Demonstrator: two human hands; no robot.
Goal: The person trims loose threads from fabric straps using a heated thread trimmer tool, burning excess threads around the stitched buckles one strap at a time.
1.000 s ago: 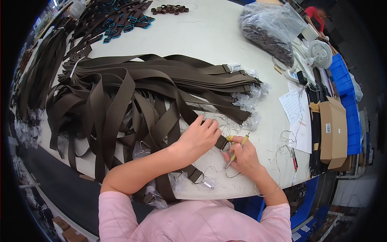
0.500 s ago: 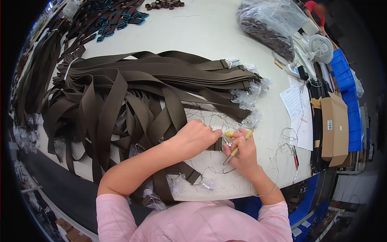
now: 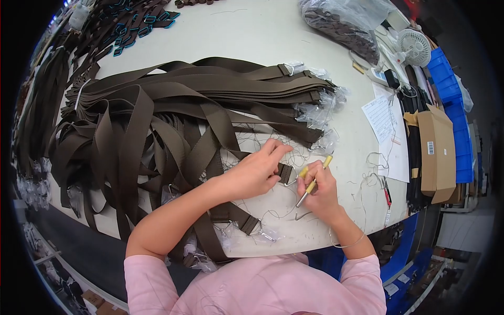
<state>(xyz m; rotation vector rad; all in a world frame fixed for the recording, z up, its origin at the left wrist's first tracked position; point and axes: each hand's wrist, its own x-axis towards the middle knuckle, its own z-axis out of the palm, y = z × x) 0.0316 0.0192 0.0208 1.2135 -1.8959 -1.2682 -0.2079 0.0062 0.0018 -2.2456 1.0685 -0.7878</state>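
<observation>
My right hand is closed around a slim yellow-handled tool with a metal tip pointing down toward the table. A second yellow piece shows by its fingertips; I cannot make out what it is. Just left of these fingers lies the end of a dark brown webbing strap with a metal ring. Over this strap is my left hand, its fingers apart and index finger stretched out. Below it, another strap end with a metal buckle in clear plastic lies on the table. Loose threads are scattered around both hands.
A large pile of brown straps covers the table's left side, its far bundle ending in plastic-wrapped buckles. Behind stand a filled plastic bag and a fan. Written paper, a cardboard box and blue bins are right.
My left hand has drawn back left from the right hand, its fingers spreading and uncovering the strap end. The right hand keeps the tool, now with its fingers closer together. The view has shifted slightly.
</observation>
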